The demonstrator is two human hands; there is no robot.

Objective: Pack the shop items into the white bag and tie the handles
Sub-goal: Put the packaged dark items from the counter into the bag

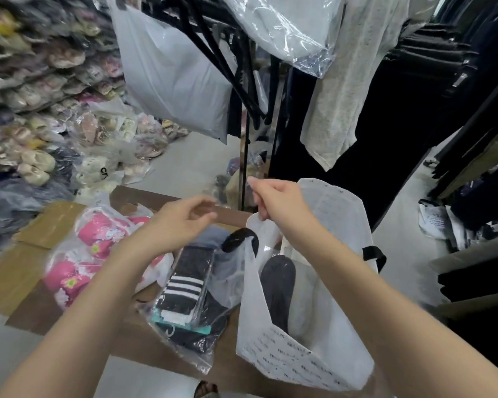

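The white bag (314, 360) with small printed text stands open at lower right, with a dark item (279, 285) inside it. My right hand (276, 199) pinches the bag's near handle and holds it up. My left hand (181, 222) hovers just left of it, fingers curled and apart, holding nothing. Under my left hand lies a clear packet of black socks with white stripes (184, 294). A clear packet of pink items (95, 248) lies further left. Both packets rest on flattened brown cardboard (26, 271).
Stacks of bagged slippers (46, 90) fill the left side. A rack of black hangers (222, 53) with a grey plastic bag (170, 79) hangs ahead. Dark clothes (400, 116) and a grey garment (345, 90) hang at right. Grey floor (190, 162) lies between.
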